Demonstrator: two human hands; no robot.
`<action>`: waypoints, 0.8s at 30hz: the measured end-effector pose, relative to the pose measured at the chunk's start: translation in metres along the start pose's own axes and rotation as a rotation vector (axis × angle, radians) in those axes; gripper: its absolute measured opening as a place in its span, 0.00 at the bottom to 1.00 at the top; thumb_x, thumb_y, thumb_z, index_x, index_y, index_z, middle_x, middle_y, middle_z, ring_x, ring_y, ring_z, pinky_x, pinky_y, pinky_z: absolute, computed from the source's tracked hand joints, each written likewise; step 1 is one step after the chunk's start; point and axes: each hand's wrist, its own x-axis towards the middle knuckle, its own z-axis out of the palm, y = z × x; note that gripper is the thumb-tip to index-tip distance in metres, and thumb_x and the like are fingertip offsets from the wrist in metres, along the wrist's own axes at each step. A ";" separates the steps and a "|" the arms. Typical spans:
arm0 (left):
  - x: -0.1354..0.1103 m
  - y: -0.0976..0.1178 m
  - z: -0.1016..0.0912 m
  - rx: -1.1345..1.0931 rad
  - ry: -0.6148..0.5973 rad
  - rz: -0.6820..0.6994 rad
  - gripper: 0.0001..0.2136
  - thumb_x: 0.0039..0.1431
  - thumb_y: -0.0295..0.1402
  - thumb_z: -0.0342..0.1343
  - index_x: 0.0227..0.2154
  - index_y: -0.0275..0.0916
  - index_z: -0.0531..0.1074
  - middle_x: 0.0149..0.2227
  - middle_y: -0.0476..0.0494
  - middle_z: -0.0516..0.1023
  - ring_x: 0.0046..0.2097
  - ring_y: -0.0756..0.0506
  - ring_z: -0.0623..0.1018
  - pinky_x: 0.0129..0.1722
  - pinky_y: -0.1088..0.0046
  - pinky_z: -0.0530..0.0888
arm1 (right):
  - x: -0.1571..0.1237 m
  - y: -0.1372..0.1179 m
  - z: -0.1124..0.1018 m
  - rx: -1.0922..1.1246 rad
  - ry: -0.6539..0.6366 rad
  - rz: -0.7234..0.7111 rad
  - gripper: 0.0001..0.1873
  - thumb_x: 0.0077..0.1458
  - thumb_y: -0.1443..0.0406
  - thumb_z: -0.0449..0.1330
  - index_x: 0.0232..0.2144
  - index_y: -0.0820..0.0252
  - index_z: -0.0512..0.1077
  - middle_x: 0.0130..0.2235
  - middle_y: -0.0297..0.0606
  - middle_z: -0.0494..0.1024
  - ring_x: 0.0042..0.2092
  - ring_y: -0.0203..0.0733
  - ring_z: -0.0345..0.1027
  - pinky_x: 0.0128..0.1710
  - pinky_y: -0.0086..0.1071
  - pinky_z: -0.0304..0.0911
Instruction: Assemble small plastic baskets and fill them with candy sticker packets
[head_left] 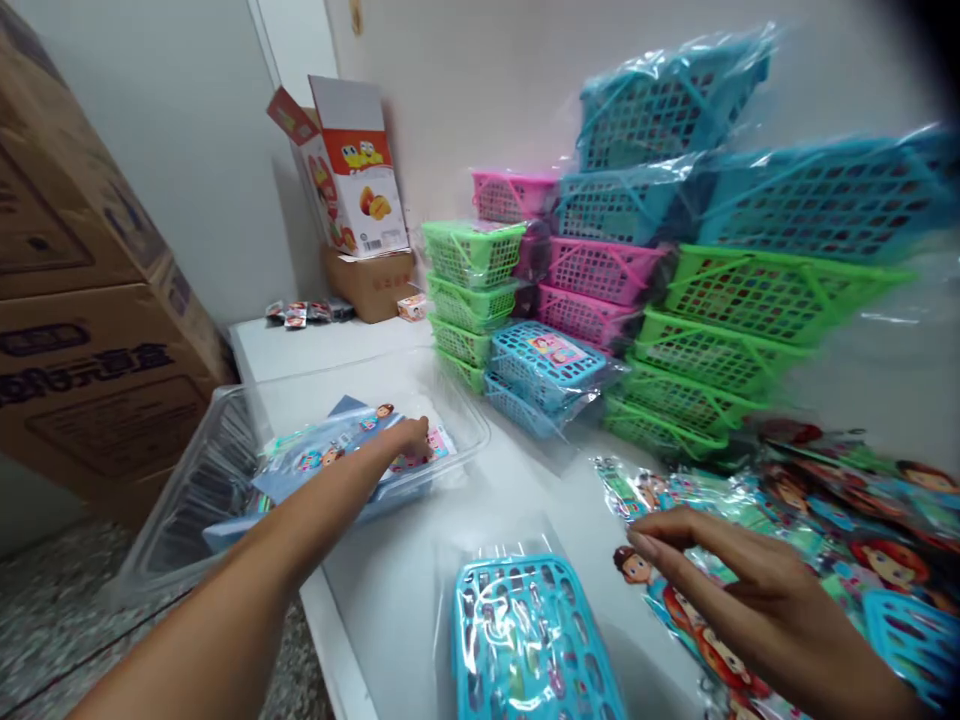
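Note:
My left hand [414, 438] reaches over the clear plastic bin [469, 455], its fingers at a small pink printed card [441, 440]. Blur and the hand's angle hide whether it grips the card. Blue printed sheets [330, 450] lie in the bin beside it. On the right, my right hand [739, 590] hovers with thumb and index fingertips together and nothing visible between them. Below it lie shiny printed packets [712, 640] with cartoon figures. Between my hands, a blue plastic basket [525, 630] in clear wrap sits at the table's near edge.
Wrapped green baskets [705, 375], pink baskets [600, 270] and blue baskets [667, 110] are stacked along the wall. An open printed carton [360, 180] stands on a brown box [375, 285] at the back. Large cartons [90, 370] rise on the left. Small packets [300, 313] lie at the far end.

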 end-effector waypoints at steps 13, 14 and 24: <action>-0.060 -0.002 -0.085 -0.613 0.478 -0.072 0.13 0.59 0.36 0.50 0.41 0.31 0.68 0.34 0.44 0.74 0.34 0.49 0.74 0.35 0.71 0.73 | -0.030 0.002 0.006 0.141 0.103 0.247 0.12 0.54 0.54 0.59 0.39 0.50 0.74 0.36 0.37 0.78 0.37 0.44 0.72 0.33 0.33 0.67; -0.082 0.005 -0.096 -0.696 0.535 -0.034 0.14 0.60 0.36 0.48 0.44 0.31 0.65 0.36 0.44 0.73 0.33 0.51 0.74 0.34 0.72 0.74 | -0.034 -0.008 0.006 0.197 0.146 0.280 0.14 0.53 0.54 0.60 0.40 0.52 0.73 0.37 0.38 0.78 0.37 0.44 0.72 0.35 0.34 0.67; -0.323 0.120 -0.027 -1.482 -0.173 0.670 0.12 0.53 0.37 0.59 0.36 0.35 0.71 0.32 0.45 0.74 0.29 0.51 0.73 0.28 0.72 0.74 | -0.129 -0.098 0.029 0.670 0.230 0.440 0.15 0.51 0.54 0.62 0.35 0.59 0.72 0.24 0.32 0.72 0.24 0.33 0.63 0.21 0.27 0.59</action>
